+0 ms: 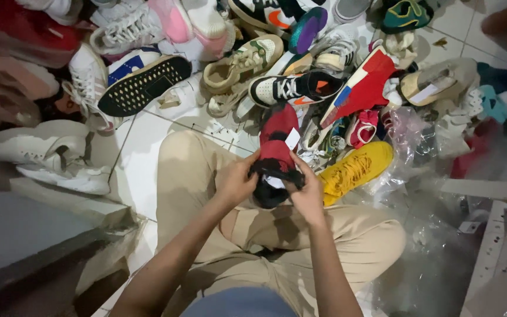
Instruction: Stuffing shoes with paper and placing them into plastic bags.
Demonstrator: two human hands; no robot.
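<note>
You sit cross-legged on a white tiled floor [142, 158], your beige trousers [206, 176] filling the middle of the view. A broad heap of shoes [253, 53] spreads across the floor in front of you, from the left edge to the right, with the pairs jumbled over one another. To your right lies a drift of clear plastic bags [435, 235], crumpled against a pale board. At your left knee, well apart from the heap's centre, stand two chunky white sneakers [48, 155] side by side.

Closer in, a yellow sneaker [353, 170] lies on its side just beside your right knee, its laces facing you. Above it a red, white and blue shoe [362, 88] leans tilted, and next to that a black-and-white sneaker [294, 88] with an orange mark lies level.

Between your knees, raised off the floor, is the red and black sneaker [277, 149], toe pointing away from you, a small white tag [293, 138] hanging at its side. Your left hand [236, 182] is closed around the black collar on one side, and your right hand [306, 191] is clamped on the other side, thumbs pressed at the opening, so both hands hold the same shoe at its heel end.
</note>
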